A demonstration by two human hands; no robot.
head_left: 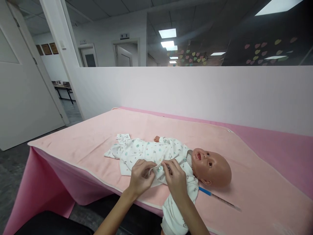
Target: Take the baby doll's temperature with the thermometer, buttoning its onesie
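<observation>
A baby doll (211, 167) lies on its back, head to the right, dressed in a white baby top (173, 147) and white trousers (133, 151) with small prints. Over the near side of its belly, my left hand (142, 176) is closed, thumb and fingers pinching the pale edge of the top. My right hand (174, 176) pinches the same edge just to the right, its fingertips close to the left hand's. What lies between the right fingertips is partly hidden. The doll's near sleeve (172, 212) hangs past the table edge, below my right forearm.
A pink blanket (80, 137) covers the table over a darker pink sheet (276, 143). Beside the doll's head lies a thin stick with a blue end (205, 191). A white wall (195, 94) stands behind. A black seat (53, 225) is at the lower left.
</observation>
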